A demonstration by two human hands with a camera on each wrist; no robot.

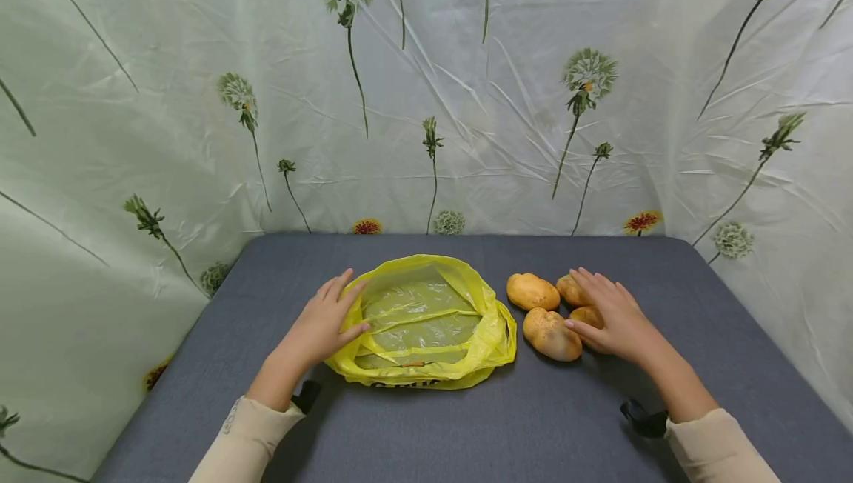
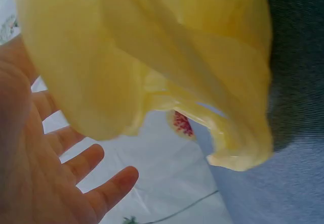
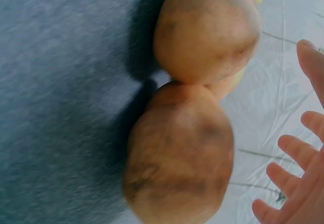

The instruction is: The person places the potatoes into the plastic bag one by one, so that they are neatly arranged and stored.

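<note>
A yellow plastic bag [image 1: 416,312] lies on the table, its wide mouth facing up and its rim crumpled at the right. My left hand [image 1: 326,324] is at the bag's left rim, fingers spread and loosely bent. In the left wrist view the yellow plastic [image 2: 152,42] hides part of that hand [image 2: 40,168]. Several potatoes sit close together right of the bag, among them a front potato [image 1: 552,335] and a back-left potato [image 1: 532,292]. Over the right-hand potatoes hovers my right hand [image 1: 613,320], fingers extended. In the right wrist view a gap separates it from the nearest potato [image 3: 179,158].
The dark grey cloth-covered table [image 1: 426,438] ends at the back against a pale curtain [image 1: 453,98] printed with flowers. That curtain also hangs along both sides. A black strap [image 1: 643,418] is at the right wrist.
</note>
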